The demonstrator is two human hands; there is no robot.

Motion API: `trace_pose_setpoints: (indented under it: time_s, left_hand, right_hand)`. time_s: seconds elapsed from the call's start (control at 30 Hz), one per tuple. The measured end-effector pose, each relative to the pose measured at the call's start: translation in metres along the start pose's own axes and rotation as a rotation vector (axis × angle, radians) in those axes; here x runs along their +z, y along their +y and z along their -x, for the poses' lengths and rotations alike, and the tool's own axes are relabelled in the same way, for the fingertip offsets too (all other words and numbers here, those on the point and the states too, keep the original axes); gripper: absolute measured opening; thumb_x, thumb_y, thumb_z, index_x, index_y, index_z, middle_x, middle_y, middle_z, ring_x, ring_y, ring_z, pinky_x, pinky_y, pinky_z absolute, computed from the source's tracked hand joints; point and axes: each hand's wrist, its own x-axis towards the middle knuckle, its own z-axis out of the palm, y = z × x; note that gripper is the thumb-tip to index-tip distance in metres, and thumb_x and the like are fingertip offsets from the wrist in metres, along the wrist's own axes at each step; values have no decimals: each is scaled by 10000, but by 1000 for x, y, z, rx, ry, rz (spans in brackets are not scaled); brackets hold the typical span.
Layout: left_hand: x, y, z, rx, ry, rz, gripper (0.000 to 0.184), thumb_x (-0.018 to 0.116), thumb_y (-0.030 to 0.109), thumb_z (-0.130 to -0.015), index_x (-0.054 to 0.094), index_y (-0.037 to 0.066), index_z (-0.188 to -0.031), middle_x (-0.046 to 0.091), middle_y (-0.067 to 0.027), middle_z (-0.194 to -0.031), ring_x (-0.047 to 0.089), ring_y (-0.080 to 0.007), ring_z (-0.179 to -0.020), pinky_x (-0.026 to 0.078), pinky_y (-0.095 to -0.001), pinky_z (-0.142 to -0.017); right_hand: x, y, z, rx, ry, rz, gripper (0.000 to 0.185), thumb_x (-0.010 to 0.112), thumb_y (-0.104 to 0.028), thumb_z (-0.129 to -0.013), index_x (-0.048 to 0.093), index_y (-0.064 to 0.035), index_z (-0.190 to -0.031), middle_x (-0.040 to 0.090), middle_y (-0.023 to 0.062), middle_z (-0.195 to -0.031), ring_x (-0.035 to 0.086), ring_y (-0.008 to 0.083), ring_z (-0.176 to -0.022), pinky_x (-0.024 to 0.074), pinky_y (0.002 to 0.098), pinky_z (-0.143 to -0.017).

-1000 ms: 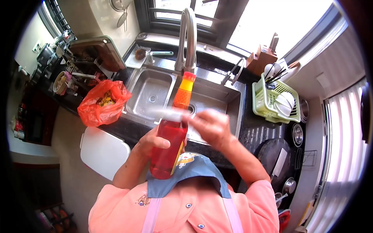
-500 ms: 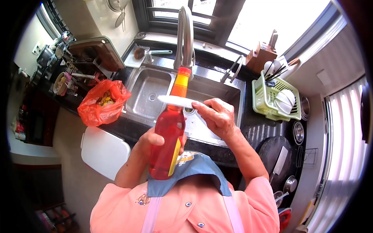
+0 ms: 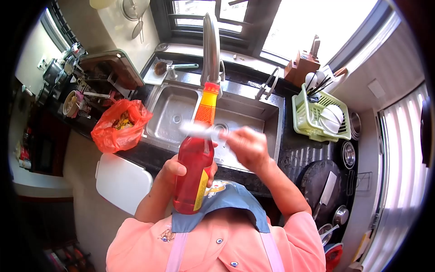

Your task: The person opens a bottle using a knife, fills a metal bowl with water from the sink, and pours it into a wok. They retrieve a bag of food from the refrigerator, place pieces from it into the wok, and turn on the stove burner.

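In the head view, my left hand (image 3: 174, 168) is closed around the body of a glass bottle (image 3: 194, 170) of red liquid. The bottle leans slightly, its red cap towards the sink, with a yellow and orange wrap on its neck and a yellow label on its side. My right hand (image 3: 249, 147) is closed on the end of a slim, white, blade-like tool (image 3: 199, 131). This tool lies crosswise in front of the lower neck; motion blurs it and my right fingers, so its exact kind and any contact with the bottle are unclear.
Beyond the bottle are a double steel sink (image 3: 170, 102) and a tall tap (image 3: 210, 50). A red plastic bag (image 3: 106, 136) of scraps stands left, above a white lid (image 3: 122, 183). To the right are a green dish rack (image 3: 301, 113), a knife block (image 3: 301, 68) and a cleaver (image 3: 328, 188).
My right hand and the white tool have shifted slightly downward and are now blurred. The bottle has also dropped a little in view, still in my left hand.
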Motion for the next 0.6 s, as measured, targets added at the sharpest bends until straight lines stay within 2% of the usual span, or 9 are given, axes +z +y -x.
trace_pose_setpoints:
  time_s: [0.1,0.13,0.2,0.23,0.33,0.4,0.47,0.57,0.6]
  left_hand:
    - [1,-4,-3,-3,-38,51,1008,783,234,-724,273,67,-1577,601,-300,-1095,695,-446,-999,592,-511,-897]
    - [0,-4,-4,3,-48,68,1010,784,232,-723,272,68,-1578,601,-301,-1095,695,-447,-998,592,-508,-896]
    - [2,-2,-4,-5,-9,33,1016,791,234,-716,276,66,-1576,606,-297,-1087,698,-435,-990,592,-499,-890]
    - [6,1,-5,-2,14,0,1021,795,237,-712,278,65,-1575,610,-291,-1084,701,-422,-984,593,-491,-886]
    - [22,15,-3,23,156,-199,1035,812,245,-697,285,59,-1569,628,-259,-1071,709,-375,-965,598,-461,-869]
    - [24,20,-3,17,242,-314,1048,825,240,-683,290,50,-1563,641,-236,-1067,713,-345,-951,602,-441,-853]
    - [22,23,-5,-12,287,-385,1063,841,227,-665,293,36,-1556,653,-215,-1070,718,-320,-937,605,-422,-833]
    - [31,25,-10,-77,342,-551,768,850,235,-617,532,5,-1277,692,-138,-1031,731,-253,-903,608,-380,-808]
    - [31,26,-10,-93,332,-548,769,853,224,-612,532,4,-1276,693,-140,-1033,732,-252,-902,609,-382,-812]
  right_hand:
    - [-7,12,-12,146,126,-56,391,687,52,-891,720,-63,-1264,663,120,-793,649,199,-647,526,327,-565]
    - [-3,9,-10,91,61,-41,403,733,-15,-893,714,-111,-1285,702,115,-836,685,221,-672,562,337,-572]
    - [2,-7,-10,6,13,-137,376,752,-47,-894,717,-90,-1266,705,120,-869,690,228,-680,567,343,-596]
    - [12,1,-7,-18,125,-162,442,796,-91,-867,686,-47,-1292,697,113,-875,672,203,-656,554,327,-603]
    - [7,-8,-6,594,280,-544,457,786,-102,-894,630,-1,-1311,651,13,-809,570,44,-650,450,214,-573]
    - [2,-1,-20,767,249,-794,421,745,-173,-952,623,28,-1302,662,-3,-837,540,24,-654,401,187,-555]
    - [-8,-11,-47,821,216,-972,449,755,-218,-957,632,37,-1305,706,22,-898,572,36,-682,424,192,-565]
    - [-10,-4,-56,831,30,-986,523,812,-304,-925,657,26,-1300,741,50,-950,616,46,-720,450,198,-566]
    - [-6,-4,-56,820,31,-941,510,827,-331,-912,693,19,-1259,745,47,-931,615,42,-714,448,198,-557]
